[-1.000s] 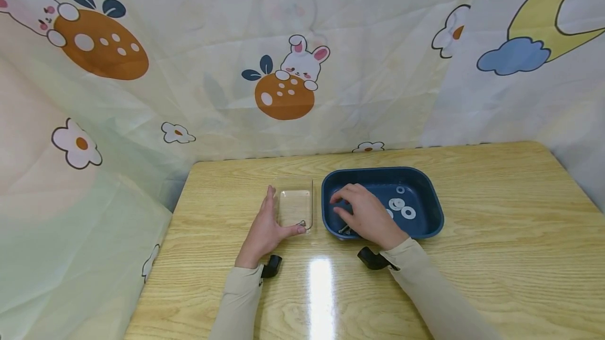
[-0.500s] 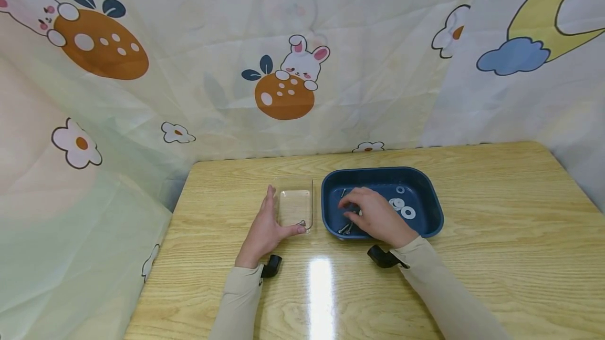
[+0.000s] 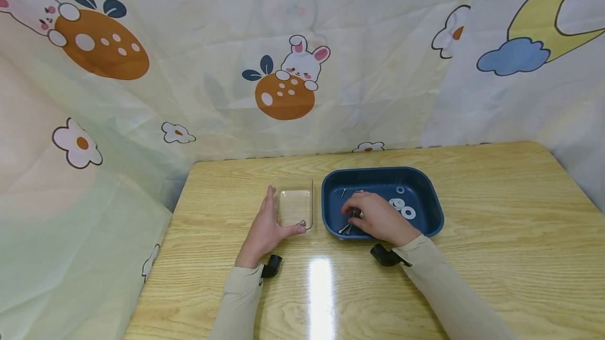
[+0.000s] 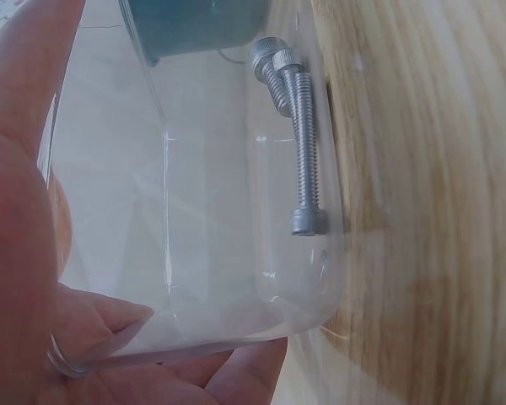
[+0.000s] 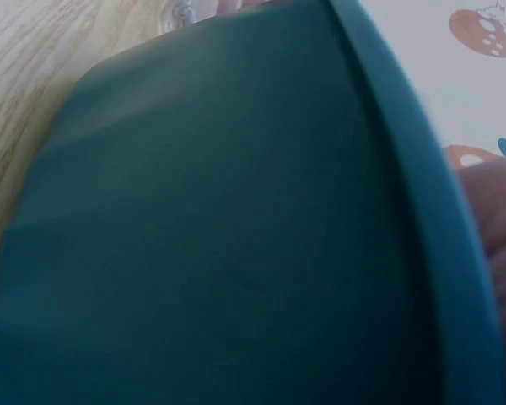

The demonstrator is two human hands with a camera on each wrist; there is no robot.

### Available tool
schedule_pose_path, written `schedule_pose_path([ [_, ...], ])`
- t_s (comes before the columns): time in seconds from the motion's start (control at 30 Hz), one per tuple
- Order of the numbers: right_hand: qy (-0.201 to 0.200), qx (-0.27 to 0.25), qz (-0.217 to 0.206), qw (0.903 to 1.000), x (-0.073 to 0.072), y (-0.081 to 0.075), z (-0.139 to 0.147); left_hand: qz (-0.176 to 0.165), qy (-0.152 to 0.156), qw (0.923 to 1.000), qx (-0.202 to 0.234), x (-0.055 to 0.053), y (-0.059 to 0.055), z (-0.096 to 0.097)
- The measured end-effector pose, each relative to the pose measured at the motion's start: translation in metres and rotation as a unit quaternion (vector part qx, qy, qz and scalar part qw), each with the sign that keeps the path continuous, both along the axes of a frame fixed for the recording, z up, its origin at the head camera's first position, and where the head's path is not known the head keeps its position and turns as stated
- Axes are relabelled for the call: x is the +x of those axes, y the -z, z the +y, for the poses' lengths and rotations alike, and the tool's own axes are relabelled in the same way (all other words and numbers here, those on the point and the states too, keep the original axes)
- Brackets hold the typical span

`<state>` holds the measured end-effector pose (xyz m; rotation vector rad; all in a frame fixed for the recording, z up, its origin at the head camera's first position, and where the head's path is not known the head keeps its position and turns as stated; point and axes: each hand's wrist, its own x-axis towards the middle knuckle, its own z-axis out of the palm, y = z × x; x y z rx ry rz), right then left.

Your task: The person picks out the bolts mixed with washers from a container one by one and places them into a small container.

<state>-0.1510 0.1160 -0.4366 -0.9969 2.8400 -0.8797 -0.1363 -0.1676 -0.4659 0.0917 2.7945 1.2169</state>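
In the head view, my left hand grips a clear plastic box on the table, thumb along its front and fingers along its left side. Several silver socket-head bolts lie inside it in the left wrist view. My right hand is down in a dark blue tray, fingers bent over several loose bolts. A bolt shows between its thumb and fingertips; whether they pinch it is unclear. The right wrist view shows mostly the tray's outer wall, hiding the fingertips.
Several pale washers lie at the right of the tray. A small bolt sits near its back left corner. Behind the wooden table hangs a printed cloth. Black wrist mounts stick out below both hands.
Inside the tray, my right hand has shifted right and slightly toward me, and its thumb and fingers have drawn closer around the bolts. The left hand and the box have stayed put.
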Motion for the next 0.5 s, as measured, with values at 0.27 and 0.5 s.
schedule_pose_path([
  [0.27, -0.006, 0.026, -0.033, 0.9991, -0.0017, 0.0002, 0.0018, -0.004, -0.004, 1.0000, 0.000, -0.0004, 0.0005, -0.0006],
  [0.5, -0.019, 0.047, -0.060, 0.9969, -0.0033, 0.0015, 0.0024, -0.007, -0.008, 0.9999, 0.006, -0.0009, 0.0032, -0.0006],
])
